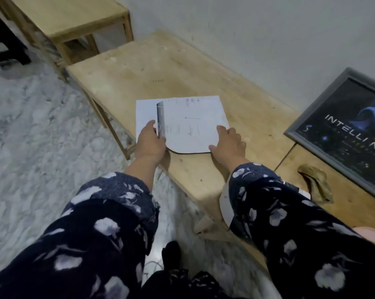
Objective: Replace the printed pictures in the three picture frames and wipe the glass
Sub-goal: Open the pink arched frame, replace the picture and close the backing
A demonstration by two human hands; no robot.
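A white printed sheet (pixel 188 124) lies face down on the wooden bench (pixel 139 67), faint print showing through, with its left part folded up to show a dark strip. My left hand (pixel 150 141) pinches the sheet's left near edge at that fold. My right hand (pixel 227 143) rests with fingers spread on the sheet's right near corner. A grey picture frame (pixel 307 119) holding a dark poster with white lettering lies at the right, partly cut off by the view's edge.
A crumpled tan cloth (pixel 318 184) lies on the bench near the frame's corner. Another white sheet (pixel 226 203) peeks out under my right sleeve. A second wooden table (pixel 74 16) stands at the back left. White wall runs behind; marble floor lies to the left.
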